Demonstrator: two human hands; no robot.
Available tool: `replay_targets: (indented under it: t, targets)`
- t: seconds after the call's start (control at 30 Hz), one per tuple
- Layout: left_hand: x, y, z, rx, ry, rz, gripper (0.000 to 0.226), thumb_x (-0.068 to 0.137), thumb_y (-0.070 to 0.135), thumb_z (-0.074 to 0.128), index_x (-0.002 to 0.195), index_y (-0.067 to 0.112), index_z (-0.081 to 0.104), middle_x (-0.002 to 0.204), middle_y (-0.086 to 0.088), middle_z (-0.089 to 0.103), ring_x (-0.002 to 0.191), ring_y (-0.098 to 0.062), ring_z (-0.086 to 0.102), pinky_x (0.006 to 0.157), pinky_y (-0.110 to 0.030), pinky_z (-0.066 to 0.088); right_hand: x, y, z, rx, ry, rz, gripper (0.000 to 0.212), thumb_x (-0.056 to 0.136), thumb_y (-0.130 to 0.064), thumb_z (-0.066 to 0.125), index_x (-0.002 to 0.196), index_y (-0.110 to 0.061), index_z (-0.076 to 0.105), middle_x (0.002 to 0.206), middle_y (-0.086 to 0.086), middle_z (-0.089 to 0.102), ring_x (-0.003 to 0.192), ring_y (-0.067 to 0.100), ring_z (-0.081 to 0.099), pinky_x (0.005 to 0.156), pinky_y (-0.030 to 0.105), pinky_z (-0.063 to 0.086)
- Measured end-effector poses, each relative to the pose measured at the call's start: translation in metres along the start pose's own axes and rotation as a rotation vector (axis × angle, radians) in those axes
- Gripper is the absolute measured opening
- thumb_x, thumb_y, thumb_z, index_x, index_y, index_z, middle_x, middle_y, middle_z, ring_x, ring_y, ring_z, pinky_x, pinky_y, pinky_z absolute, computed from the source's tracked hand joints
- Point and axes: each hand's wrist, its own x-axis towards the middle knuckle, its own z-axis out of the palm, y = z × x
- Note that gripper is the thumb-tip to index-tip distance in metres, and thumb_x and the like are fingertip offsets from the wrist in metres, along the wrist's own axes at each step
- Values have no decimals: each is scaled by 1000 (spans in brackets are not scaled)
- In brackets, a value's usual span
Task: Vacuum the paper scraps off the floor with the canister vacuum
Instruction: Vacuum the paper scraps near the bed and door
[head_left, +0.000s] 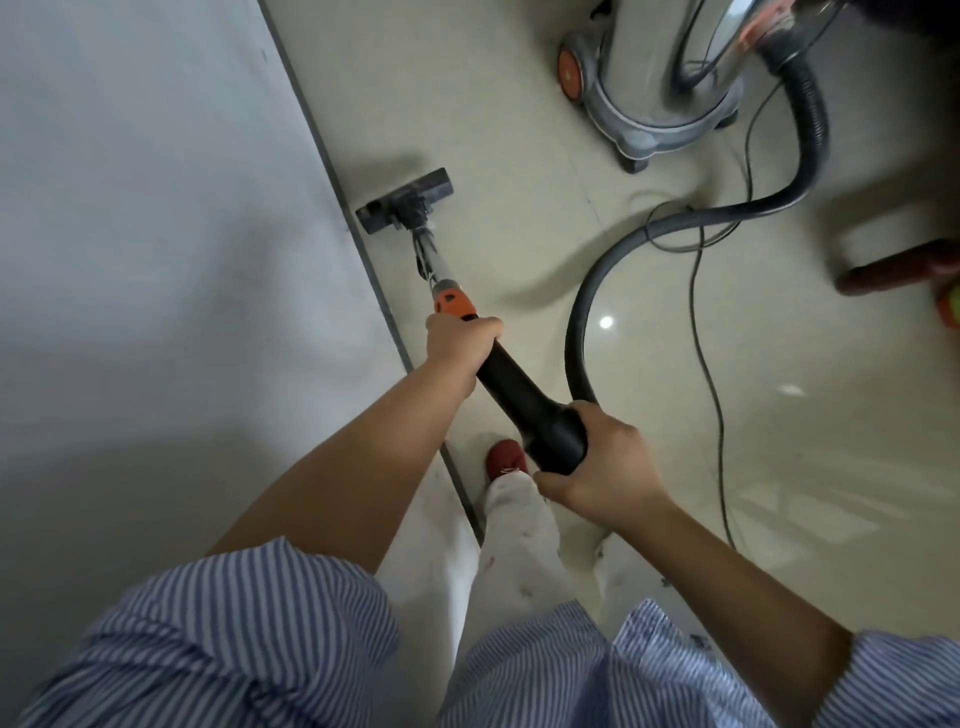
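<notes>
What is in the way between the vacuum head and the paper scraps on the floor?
No paper scraps show on the floor in this view, so no path can be judged. The vacuum head sits against the wall's base strip. Ahead of it the tiles look bare; the hose and cord lie to its right.

Probably a room in a home: glossy cream floor tiles (649, 415), pale wall (156, 208) with grey skirting (363, 249), dark wooden furniture leg (893, 270) at the floor's right edge.

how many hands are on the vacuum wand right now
2. The left hand grips the black plastic vacuum wand just below its orange collar; the right hand grips the wand's rear end by the hose.
</notes>
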Motion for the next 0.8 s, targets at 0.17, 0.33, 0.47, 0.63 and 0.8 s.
replay_targets:
  t: [0.17,0.33,0.47,0.63,0.8]
  targets:
    - [14,15,-17,-36,21,13,38,76,4,59,110,4,40,97,-14,50,89,-27,55,84,-39,50,20,-13,4,-20,-18,-30,51,70,-30,72,114,-19,50,93,-4,57,81,15,54,73,24,47]
    - [32,21,-20,-58,8,-9,33,76,5,60,105,3,45,99,-16,52,89,-28,55,83,-37,49,43,-20,5,-58,-36,-31,48,70,-34,71,111,-19,51,98,-1,61,85,18,58,77,30,52]
    - [43,11,-11,-30,-13,-48,41,78,7,60,116,-3,48,100,-15,53,90,-26,55,77,-33,46,50,-11,7,-77,-74,-7,46,70,-35,71,109,-20,50,95,-3,59,83,16,57,75,28,52]
    - [37,3,5,-27,-47,-57,36,79,6,60,111,1,45,100,-14,52,92,-25,55,85,-35,49,40,4,-4,-96,-76,14,46,71,-35,72,109,-20,50,90,-6,56,80,14,55,70,23,46]
    - [16,-3,29,-18,-101,-61,41,81,7,60,118,1,43,103,-14,52,92,-23,55,81,-32,48,20,22,-27,-124,-91,40,49,70,-34,73,110,-21,49,91,-7,55,80,13,54,70,22,45]
